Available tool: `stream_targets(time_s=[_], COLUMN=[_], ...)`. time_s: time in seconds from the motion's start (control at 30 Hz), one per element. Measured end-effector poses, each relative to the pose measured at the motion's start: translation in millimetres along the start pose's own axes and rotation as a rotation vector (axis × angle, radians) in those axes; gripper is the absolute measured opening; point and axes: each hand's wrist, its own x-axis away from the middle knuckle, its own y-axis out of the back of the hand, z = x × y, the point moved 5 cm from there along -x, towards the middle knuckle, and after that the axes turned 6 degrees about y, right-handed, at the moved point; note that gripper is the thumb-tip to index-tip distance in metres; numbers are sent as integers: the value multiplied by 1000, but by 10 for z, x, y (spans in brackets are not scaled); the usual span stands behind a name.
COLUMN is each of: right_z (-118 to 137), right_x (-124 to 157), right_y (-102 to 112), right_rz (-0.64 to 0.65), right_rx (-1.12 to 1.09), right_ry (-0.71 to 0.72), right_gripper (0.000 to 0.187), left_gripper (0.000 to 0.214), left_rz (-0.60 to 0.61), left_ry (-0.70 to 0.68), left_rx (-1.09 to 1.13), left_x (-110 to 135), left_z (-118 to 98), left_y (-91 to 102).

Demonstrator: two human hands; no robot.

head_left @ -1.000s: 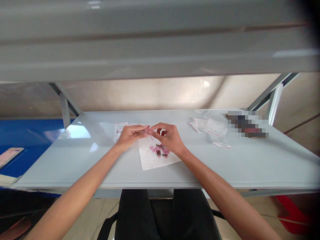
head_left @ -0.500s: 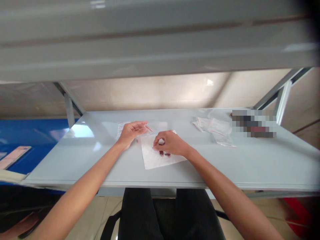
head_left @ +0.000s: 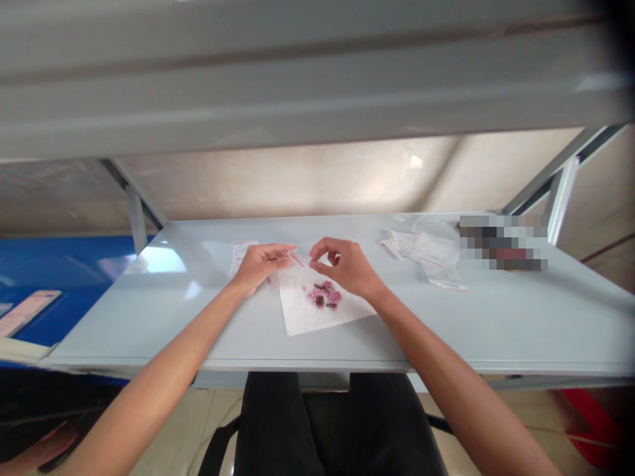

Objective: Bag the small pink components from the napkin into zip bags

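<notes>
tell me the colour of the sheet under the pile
White; the sheet shows best in the head view, the only one.

A single head-worn view is taken from above and just behind the near edge of the table (head_left: 143,311), pitched forward and down across its top toward the wall (head_left: 317,178) beyond. The left hand (head_left: 265,263) and right hand (head_left: 342,263) are framed close, over the table's middle. The overhead beam (head_left: 317,86) is caught above the table, and the wearer's thighs (head_left: 270,430) are included below its near edge.
</notes>
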Motion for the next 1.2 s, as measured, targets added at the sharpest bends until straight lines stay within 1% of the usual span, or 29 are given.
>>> stream_targets(time_s=[0.03, 0.07, 0.13, 0.2, 0.23, 0.3, 0.33, 0.37, 0.43, 0.5, 0.6, 0.67, 0.73, 0.77, 0.83, 0.9, 0.93, 0.97, 1.03, 1.1, 1.2], right_z=[19, 44, 99, 123, 112, 52, 17, -12, -50, -70, -86, -87, -89, -89, -83, -62, -47, -30, 8, 27, -17], right_x=[-9, -16, -26, -26, -23, -8, 4, 17, 51, 84, 107, 108, 95, 83, 50, 23, 13, 6, -8, -14, 1], right_y=[34, 38, -17, -66, -63, -30, -24, -36, -105, -177, -251, -276, -252, -218, -112, -4, 27, 35, -3, -27, 20], right_rz=[-65, -92, -50, -7, -20, -59, -46, 4, 159, 255, 281, 291, 275, 246, 128, -29, -89, -118, -93, -65, -65], right_rx=[-49, -100, -183, -211, -200, -120, -56, 15, 142, 218, 257, 252, 236, 220, 156, 52, -5, -60, -146, -168, -51], right_ry=[-6, 2, 44, 75, 68, 11, -25, -51, -71, -75, -85, -78, -76, -79, -86, -77, -64, -49, -9, 16, -24], right_gripper=[10, 12, 14, 16, 17, 17, 16, 14, 9, 12, 24, 24, 23, 23, 23, 21, 20, 20, 21, 22, 18], left_gripper=[45, 44, 40, 37, 38, 42, 45, 47, 49, 51, 52, 52, 51, 51, 50, 47, 46, 45, 42, 40, 46], left_rz=[16, 37, 81, 90, 77, 37, 21, 10, 1, -3, -2, 0, 3, 4, 4, 18, 28, 41, 67, 75, 39], left_ry=[4, 5, -8, -23, -23, -15, -10, -8, -6, 6, 26, 23, 18, 18, 9, -5, -12, -15, -17, -21, -3], left_rx=[-17, -30, -42, -38, -37, -37, -37, -36, -29, -26, -45, -55, -63, -66, -79, -103, -116, -129, -145, -138, -102], left_x=[6, 12, 23, 27, 25, 15, 10, 5, 0, -1, 2, 2, 1, 1, 4, 11, 15, 19, 27, 35, 43], left_z=[-4, -10, -29, -41, -38, -20, -8, 1, 13, 17, 18, 15, 15, 14, 6, -7, -14, -19, -28, -43, -68], left_y=[-18, -38, -77, -86, -77, -42, -25, -10, 7, 12, 5, 2, 1, 2, 2, -9, -18, -28, -49, -60, -52])
